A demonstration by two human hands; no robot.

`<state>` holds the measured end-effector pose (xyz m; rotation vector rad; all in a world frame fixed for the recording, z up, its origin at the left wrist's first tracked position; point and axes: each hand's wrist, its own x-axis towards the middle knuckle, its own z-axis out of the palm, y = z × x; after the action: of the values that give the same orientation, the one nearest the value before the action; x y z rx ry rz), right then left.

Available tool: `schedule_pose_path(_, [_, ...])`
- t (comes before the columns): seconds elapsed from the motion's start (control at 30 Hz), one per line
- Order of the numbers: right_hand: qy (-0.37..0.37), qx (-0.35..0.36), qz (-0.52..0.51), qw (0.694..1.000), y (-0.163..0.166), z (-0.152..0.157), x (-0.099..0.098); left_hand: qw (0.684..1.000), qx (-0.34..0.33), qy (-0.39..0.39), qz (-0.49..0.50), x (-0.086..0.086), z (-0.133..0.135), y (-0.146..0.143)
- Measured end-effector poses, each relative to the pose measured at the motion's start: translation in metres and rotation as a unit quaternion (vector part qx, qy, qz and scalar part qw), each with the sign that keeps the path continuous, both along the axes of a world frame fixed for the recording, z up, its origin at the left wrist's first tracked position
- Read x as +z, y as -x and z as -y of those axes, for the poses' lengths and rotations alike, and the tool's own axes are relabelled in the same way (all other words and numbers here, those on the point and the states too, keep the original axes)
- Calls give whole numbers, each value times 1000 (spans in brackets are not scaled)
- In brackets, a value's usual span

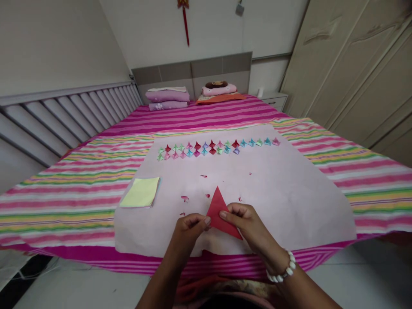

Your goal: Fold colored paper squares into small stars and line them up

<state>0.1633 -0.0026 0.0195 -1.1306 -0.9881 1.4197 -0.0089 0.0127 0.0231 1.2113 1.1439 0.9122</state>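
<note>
A red sheet of paper (219, 207), folded into a triangle with its tip pointing away from me, is held up between my hands. My left hand (192, 227) pinches its left corner between thumb and fingers. On the right side, my right hand (243, 219) grips the paper, thumb flat on its face and fingers behind. Small red paper scraps (184, 198) lie scattered on the white sheet just beyond. To the left rests a stack of square paper (140, 192) with a pale yellow one on top.
Two rows of small folded paper pieces (196, 152) in several colours stretch across the far part of the white sheet (289, 201). Under it is a striped bedspread (380, 184). Folded bedding (169, 95) lies by the headboard (222, 64); a railing (74, 107) runs along the left.
</note>
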Motion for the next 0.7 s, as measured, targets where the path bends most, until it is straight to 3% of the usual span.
schedule_pose_path(0.2, [-31,7,42,999,-2,0,4,998,-53,-9,-24,5,-3,1])
schedule_pose_path(0.43, [-37,28,10,999,-5,4,5,1000,18,-6,7,-4,-2,2])
schedule_pose_path(0.7, [-39,59,-49,996,-8,7,10,998,-46,-31,27,-11,-1,6])
